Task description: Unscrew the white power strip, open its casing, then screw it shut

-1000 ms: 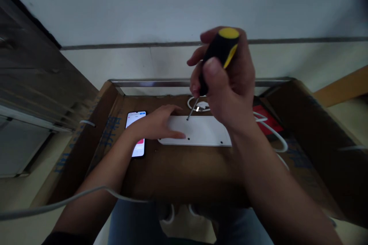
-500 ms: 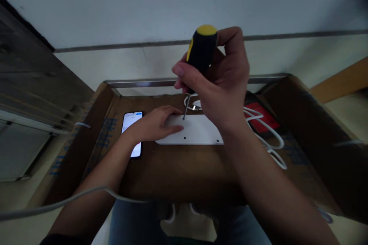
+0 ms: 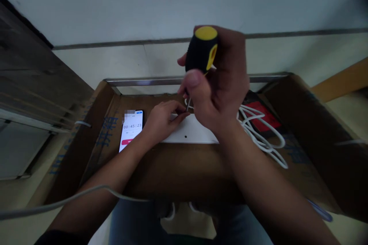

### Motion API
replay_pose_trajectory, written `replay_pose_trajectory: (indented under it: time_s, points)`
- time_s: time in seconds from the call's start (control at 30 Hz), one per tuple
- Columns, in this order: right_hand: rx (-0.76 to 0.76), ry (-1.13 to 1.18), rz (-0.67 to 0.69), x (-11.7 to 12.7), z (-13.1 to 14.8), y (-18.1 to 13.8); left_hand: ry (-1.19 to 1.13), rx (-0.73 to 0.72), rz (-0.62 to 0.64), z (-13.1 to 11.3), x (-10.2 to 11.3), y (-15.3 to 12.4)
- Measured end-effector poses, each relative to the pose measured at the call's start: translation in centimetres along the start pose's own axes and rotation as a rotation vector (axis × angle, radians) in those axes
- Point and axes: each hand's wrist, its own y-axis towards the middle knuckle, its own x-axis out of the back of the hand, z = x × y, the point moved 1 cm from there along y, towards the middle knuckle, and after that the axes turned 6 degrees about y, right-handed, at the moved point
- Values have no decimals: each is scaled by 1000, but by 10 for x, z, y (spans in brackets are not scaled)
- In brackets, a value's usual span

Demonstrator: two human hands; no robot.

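My right hand (image 3: 218,84) is closed around a black screwdriver with a yellow cap (image 3: 201,48), held nearly upright. Its thin shaft (image 3: 188,106) points down at the far edge of a flat white panel (image 3: 192,132) lying on cardboard. Small dark screw holes dot the panel. My left hand (image 3: 162,120) rests on the panel's left end, with its fingertips pinched together right beside the screwdriver tip. What the fingertips hold, if anything, is too small to see.
A phone (image 3: 130,130) with a lit timer screen lies left of the panel. White cable (image 3: 258,134) coils to the right over a red and black object (image 3: 263,118). Cardboard flaps (image 3: 310,130) and a metal bar (image 3: 143,82) border the work area. Another cable (image 3: 71,198) crosses my left forearm.
My left hand lifted from lying flat on the panel and drew its fingertips to the screwdriver tip. The right hand turned the handle. The phone is now uncovered.
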Motion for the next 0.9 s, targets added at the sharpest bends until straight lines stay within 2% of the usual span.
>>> replay_pose_trajectory:
  time_s: [0.07,0.13,0.23,0.33,0.47,0.6,0.73,0.9]
  points:
    - [-63,-11,39,2,0,-1,-1,23,52,2,4,0]
    - [-89,-22,61,3,0,-1,8,11,166,4,9,0]
    - [-46,9,-66,-2,0,2,70,-8,404,8,15,-2]
    - [27,11,-234,-7,2,5,144,6,506,9,16,-4]
    - [53,-65,-297,-4,3,9,205,22,515,5,14,-4]
    - [91,-179,-279,5,-5,10,181,13,516,1,14,-5]
    - [323,-253,-95,11,-12,10,90,17,477,-1,12,-6]
    - [342,-146,114,10,-10,9,-121,43,225,-1,7,-2]
